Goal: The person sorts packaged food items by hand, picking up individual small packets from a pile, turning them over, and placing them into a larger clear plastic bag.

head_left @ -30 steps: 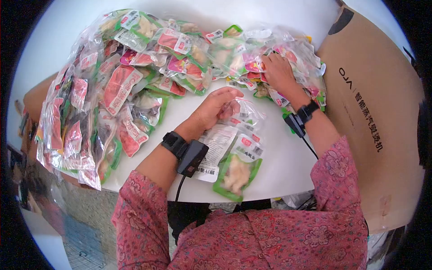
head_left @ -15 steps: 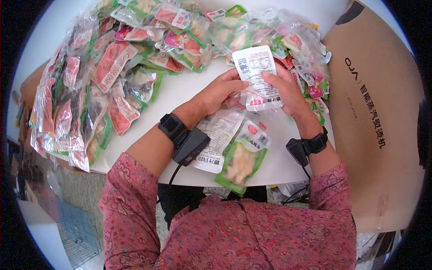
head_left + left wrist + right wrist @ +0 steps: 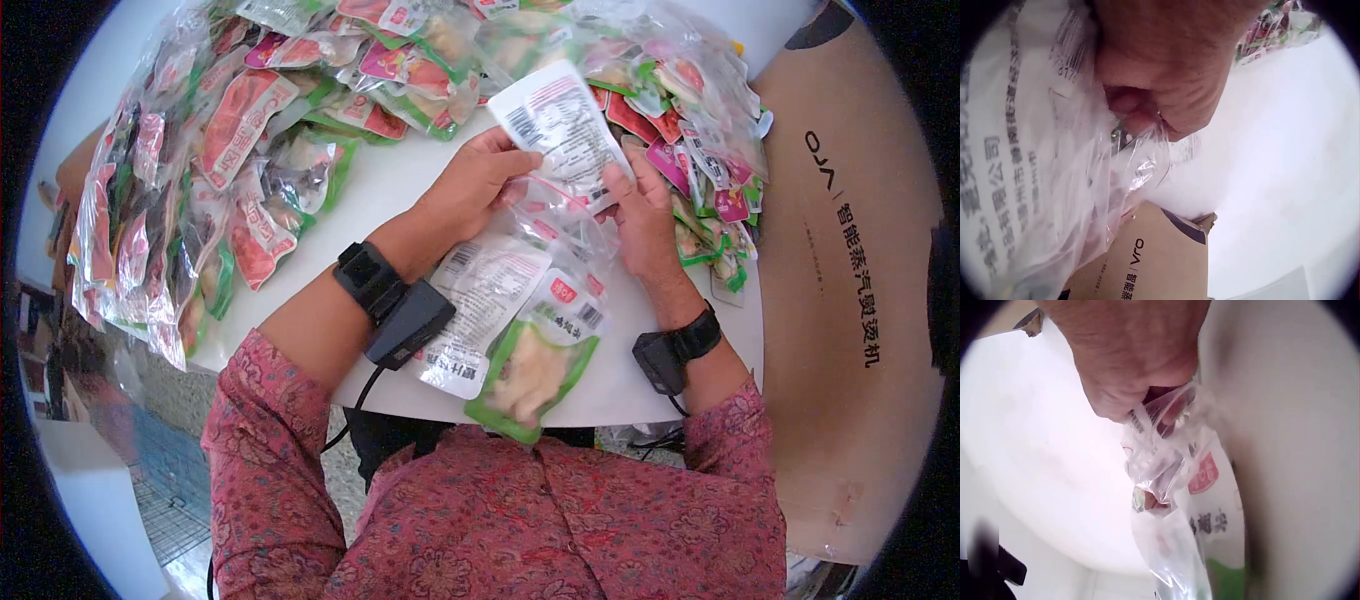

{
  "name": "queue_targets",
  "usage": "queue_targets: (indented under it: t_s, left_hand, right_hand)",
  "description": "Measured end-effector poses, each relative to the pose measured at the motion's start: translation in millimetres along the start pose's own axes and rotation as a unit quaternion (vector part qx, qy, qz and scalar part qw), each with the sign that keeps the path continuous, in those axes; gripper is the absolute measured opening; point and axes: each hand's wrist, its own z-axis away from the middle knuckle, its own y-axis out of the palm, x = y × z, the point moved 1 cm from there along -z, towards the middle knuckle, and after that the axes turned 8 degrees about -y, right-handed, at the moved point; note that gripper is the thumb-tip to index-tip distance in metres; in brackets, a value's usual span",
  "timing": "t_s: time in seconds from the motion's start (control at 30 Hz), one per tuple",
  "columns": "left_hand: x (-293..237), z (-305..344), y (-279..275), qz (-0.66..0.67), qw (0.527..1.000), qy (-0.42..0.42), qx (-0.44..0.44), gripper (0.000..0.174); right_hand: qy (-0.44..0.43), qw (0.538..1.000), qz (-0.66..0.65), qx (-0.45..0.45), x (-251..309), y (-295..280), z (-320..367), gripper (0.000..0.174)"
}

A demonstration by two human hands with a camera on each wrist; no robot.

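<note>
In the head view a white printed pouch [image 3: 565,130] is held up, tilted, between both hands. The left hand [image 3: 468,190] pinches its left side and the edge of a clear plastic bag [image 3: 565,215]; the right hand [image 3: 645,215] grips the pouch's lower right and the bag's other side. Below them lie a white printed packet [image 3: 480,310] and a green-edged packet [image 3: 535,365] with pale food. The left wrist view shows the left hand [image 3: 1166,62] curled on clear film [image 3: 1141,165]. In the right wrist view the right hand [image 3: 1135,356] grips crumpled film [image 3: 1160,456].
A large heap of bagged packets [image 3: 245,130] covers the table's left and back. More packets [image 3: 700,150] are piled at the back right. A big cardboard box [image 3: 850,300] stands along the right side. White tabletop [image 3: 640,390] shows near the front edge.
The right hand came from the right pile to the left hand with the white pouch. Since then the pouch has tilted and both hands hold the clear bag below it.
</note>
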Motion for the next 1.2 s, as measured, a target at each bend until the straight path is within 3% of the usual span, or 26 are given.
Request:
queue_targets:
  t_s: [0.03, 0.1, 0.23, 0.33, 0.4, 0.83, 1.03, 1.2]
  left_hand:
    - [0.7, 1.4, 2.5, -0.013, 1.0, -0.017, -0.017, 0.015]
    - [0.9, 2.6, 3.0, 0.003, 1.0, -0.019, -0.004, 0.016]
    - [-4.3, 2.7, -0.2, 0.034, 0.999, -0.027, 0.01, 0.019]
    - [0.7, -4.9, -3.3, 0.061, 0.998, -0.009, -0.004, 0.019]
    - [1.4, -5.0, -6.3, 0.046, 0.999, -0.014, -0.004, 0.019]
    - [-4.7, 4.5, 1.3, 0.0, 0.999, -0.036, 0.012, 0.018]
    - [-2.3, 0.2, -6.4, -0.008, 0.998, -0.05, 0.027, 0.016]
    - [3.4, -4.0, -9.0, -0.032, 0.999, -0.033, 0.008, 0.025]
  right_hand:
    - [0.0, 1.0, 0.0, -0.003, -1.1, -2.4, -1.2, 0.027]
    - [-0.046, 0.984, -0.166, -0.04, -3.7, -6.7, -4.4, 0.025]
    - [-0.069, 0.973, -0.22, -0.028, -0.5, 3.1, -4.6, 0.027]
    - [-0.061, 0.985, -0.162, -0.006, 5.3, 13.6, 4.3, 0.028]
    - [-0.005, 0.993, -0.11, 0.032, 4.0, 11.0, 7.5, 0.029]
    - [0.004, 0.991, -0.13, 0.022, -5.4, 6.6, 5.0, 0.027]
    - [-0.01, 0.993, -0.111, 0.039, -6.1, 6.0, 6.8, 0.03]
    - [-0.015, 0.999, -0.033, -0.01, 1.7, 11.4, 9.8, 0.032]
